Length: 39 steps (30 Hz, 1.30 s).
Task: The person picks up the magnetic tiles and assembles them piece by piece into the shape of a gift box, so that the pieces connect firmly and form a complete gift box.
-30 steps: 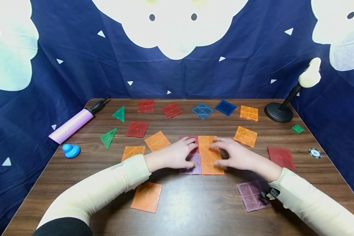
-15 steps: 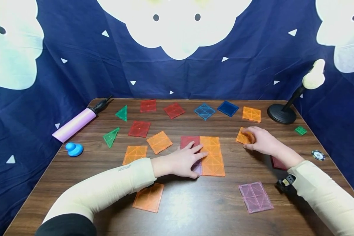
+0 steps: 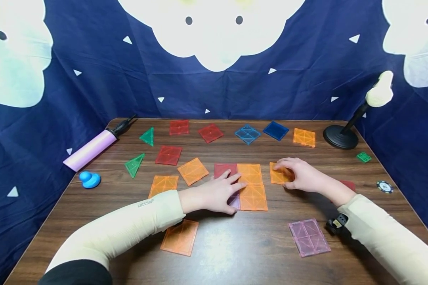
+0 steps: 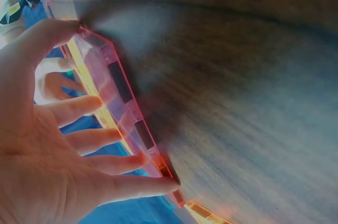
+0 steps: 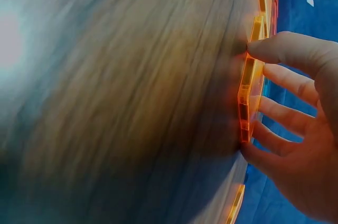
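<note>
Flat in the middle of the table lies a block of joined square magnetic tiles: a red tile (image 3: 222,169), a purple tile (image 4: 105,78) and two orange tiles (image 3: 252,186). My left hand (image 3: 217,194) rests over the red and purple ones, fingers spread, thumb and little finger at their edges. To the right of the block, my right hand (image 3: 301,174) holds a separate orange magnetic tile (image 3: 277,176) by its edges between thumb and fingers. In the right wrist view this orange tile (image 5: 247,86) lies close to the wood, a small gap from the block.
Loose tiles lie around: a purple square (image 3: 309,237), an orange square (image 3: 180,237), a dark blue square (image 3: 276,130), green triangles (image 3: 134,165) and several more. A microphone stand (image 3: 340,136), a hand pump (image 3: 90,150), a blue rubber duck (image 3: 89,180) and a poker chip (image 3: 384,187) sit near the edges.
My right hand left the block, took hold of the orange tile at the right and slid it left and nearer. The block shifted slightly left under my left hand.
</note>
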Each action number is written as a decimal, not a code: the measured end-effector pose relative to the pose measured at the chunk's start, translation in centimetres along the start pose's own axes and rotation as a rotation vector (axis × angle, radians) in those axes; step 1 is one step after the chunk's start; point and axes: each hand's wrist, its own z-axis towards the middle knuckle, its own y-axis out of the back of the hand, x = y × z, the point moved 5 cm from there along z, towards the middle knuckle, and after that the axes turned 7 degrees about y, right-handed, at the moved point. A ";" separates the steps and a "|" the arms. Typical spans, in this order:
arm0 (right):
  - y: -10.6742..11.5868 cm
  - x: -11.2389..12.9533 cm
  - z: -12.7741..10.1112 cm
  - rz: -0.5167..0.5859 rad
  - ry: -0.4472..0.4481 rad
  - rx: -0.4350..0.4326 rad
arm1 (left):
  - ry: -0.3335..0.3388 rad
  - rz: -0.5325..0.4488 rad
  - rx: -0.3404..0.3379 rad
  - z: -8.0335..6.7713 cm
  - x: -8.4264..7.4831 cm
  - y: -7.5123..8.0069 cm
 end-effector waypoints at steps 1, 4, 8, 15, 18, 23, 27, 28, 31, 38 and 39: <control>-0.1 0.2 0.2 0.004 0.006 0.004 | 0.001 0.001 0.002 0.0 0.0 0.0; -0.5 0.5 0.8 0.010 0.016 0.016 | 0.007 0.004 0.006 0.0 0.1 0.0; -0.7 0.7 1.2 0.013 0.023 0.020 | 0.007 0.006 0.007 0.1 0.0 0.0; -1.0 1.0 1.7 0.030 0.031 0.027 | -0.003 0.015 0.002 0.1 -0.1 0.0; -1.1 1.3 1.8 0.035 0.035 0.028 | -0.002 0.016 0.001 0.2 0.0 0.0; -0.8 1.6 1.5 0.041 0.046 0.020 | 0.007 0.021 0.003 0.2 0.0 -0.1; 0.0 2.1 0.0 0.060 0.072 -0.008 | 0.005 0.020 0.006 0.1 0.0 -0.1; 0.3 2.2 -0.5 0.071 0.080 -0.017 | 0.004 0.017 0.006 0.1 0.0 -0.1; 0.7 2.8 -2.3 0.118 0.105 -0.014 | 0.003 0.006 0.006 0.0 0.0 -0.1; -0.6 3.7 -6.5 0.253 0.125 0.119 | -0.002 -0.015 0.009 -0.2 0.0 0.1; -0.9 3.8 -6.9 0.253 0.129 0.128 | -0.002 -0.019 0.009 -0.2 0.0 0.1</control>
